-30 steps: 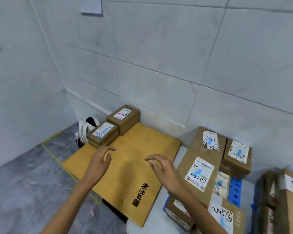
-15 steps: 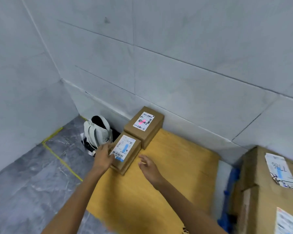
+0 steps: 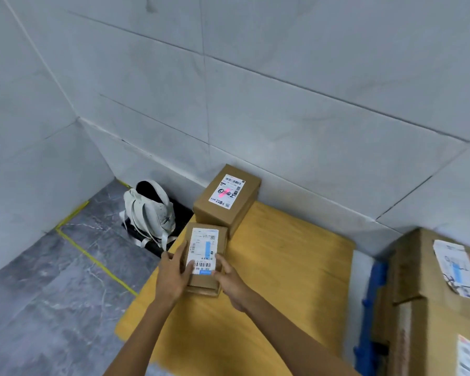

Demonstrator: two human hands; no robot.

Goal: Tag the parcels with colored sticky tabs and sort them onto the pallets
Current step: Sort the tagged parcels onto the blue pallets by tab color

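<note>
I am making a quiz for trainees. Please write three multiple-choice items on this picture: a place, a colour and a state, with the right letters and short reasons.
1. Where is the white bag relative to the wooden board? A) on it B) on the floor beside it C) under it
2. What colour is the tab on the parcel by the wall? A) pink B) green C) yellow
3. Who holds the nearer parcel? A) both hands B) one hand C) none
Key: 1 B, it lies on the grey floor. 2 A, a pink strip crosses its label. 3 A, the left hand and the right hand grip it.
</note>
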